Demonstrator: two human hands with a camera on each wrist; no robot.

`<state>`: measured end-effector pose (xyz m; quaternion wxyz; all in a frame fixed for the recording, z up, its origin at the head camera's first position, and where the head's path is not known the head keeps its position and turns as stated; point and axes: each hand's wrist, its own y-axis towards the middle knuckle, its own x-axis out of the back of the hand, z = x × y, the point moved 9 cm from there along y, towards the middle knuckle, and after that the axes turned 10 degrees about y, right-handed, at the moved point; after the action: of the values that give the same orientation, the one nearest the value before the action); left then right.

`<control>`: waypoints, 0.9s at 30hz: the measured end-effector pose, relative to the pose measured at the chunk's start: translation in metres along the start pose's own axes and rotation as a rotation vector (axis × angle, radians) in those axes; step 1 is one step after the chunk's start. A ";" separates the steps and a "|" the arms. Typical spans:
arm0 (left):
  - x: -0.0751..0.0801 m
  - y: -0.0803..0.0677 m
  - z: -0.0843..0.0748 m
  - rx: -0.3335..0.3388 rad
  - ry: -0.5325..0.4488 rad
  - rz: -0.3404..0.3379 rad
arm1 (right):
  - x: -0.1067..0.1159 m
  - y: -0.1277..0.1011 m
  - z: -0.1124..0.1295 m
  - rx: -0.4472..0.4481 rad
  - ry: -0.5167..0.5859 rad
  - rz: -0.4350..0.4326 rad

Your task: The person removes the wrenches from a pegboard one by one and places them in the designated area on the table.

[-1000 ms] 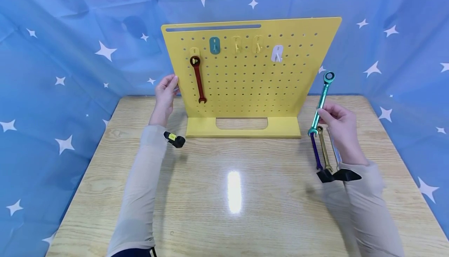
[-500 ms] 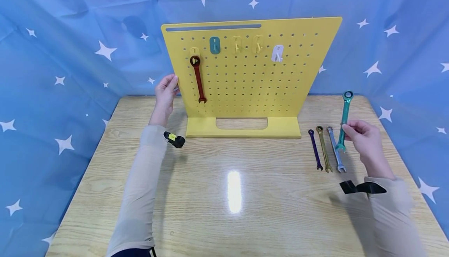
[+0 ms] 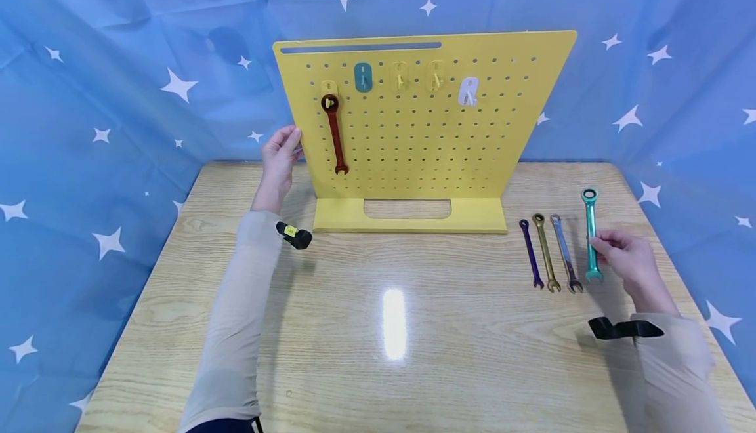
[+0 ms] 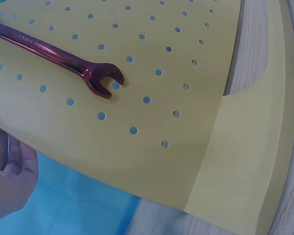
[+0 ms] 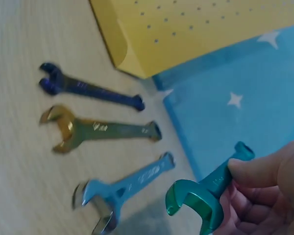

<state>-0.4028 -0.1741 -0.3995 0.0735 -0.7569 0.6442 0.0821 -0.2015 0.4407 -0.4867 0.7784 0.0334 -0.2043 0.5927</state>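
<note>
My left hand (image 3: 279, 157) grips the left edge of a yellow pegboard (image 3: 425, 187), thumb on the front and fingers behind. A red combination wrench (image 3: 335, 134) hangs by its ring end from the leftmost hook, its jaw end down. At the far right, my right hand (image 3: 633, 261) pinches a green combination wrench (image 3: 591, 229) by the shaft, ring end away from me. In the right wrist view the thumb lies along the green wrench (image 5: 216, 182). Left of it, a silver wrench (image 3: 565, 249), a gold wrench (image 3: 546, 252) and a purple wrench (image 3: 531, 254) lie side by side on the table.
On the board are a teal hook (image 3: 363, 77), two yellow hooks and a white hook (image 3: 468, 92), none with a wrench. The board's base (image 3: 410, 223) stands on the wooden table (image 3: 331, 348). A blue star-patterned cloth (image 3: 118, 92) hangs behind.
My right hand has carried the green wrench right, from over the purple and gold wrenches to beyond the silver one, and down towards the table. My left hand stays at the board's edge.
</note>
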 end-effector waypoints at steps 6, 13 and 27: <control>0.000 0.000 0.000 -0.006 -0.002 0.000 | -0.003 -0.004 -0.007 -0.076 -0.061 0.013; 0.001 0.002 0.001 0.010 -0.012 -0.009 | -0.007 -0.004 -0.018 -0.108 -0.136 0.071; 0.001 0.002 0.001 0.000 0.008 0.003 | -0.007 -0.002 -0.026 -0.116 -0.176 0.082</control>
<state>-0.4046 -0.1749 -0.4007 0.0708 -0.7561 0.6457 0.0792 -0.1937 0.4409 -0.5129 0.7330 0.0319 -0.3072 0.6061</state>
